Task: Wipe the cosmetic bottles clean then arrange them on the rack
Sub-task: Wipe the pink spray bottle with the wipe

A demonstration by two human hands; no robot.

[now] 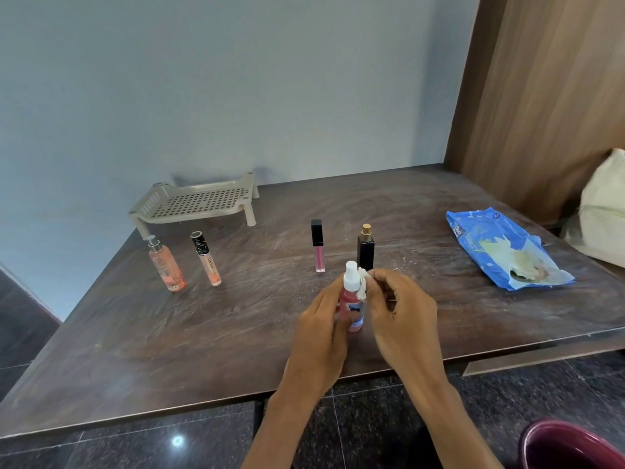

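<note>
Much of the pink spray bottle [351, 302] is hiding behind both hands, and its label is too blurred to read; whether its base is touching the surface [220, 340] I cannot tell. A cream bag [605, 211] at 3 o'clock and a maroon rim [568, 445] at 5 o'clock are running out of frame. The bottle is standing upright, long axis vertical, white cap pointing up, at 6 o'clock, just before the black perfume bottle [366, 252]. The left hand [321, 319] is curling its grip round the bottle's left side. The right hand [404, 316], fingers bent, is pinching a small white wipe [363, 282] against the bottle's neck. The rack [196, 201] is sitting at 11 o'clock, well apart.
</note>
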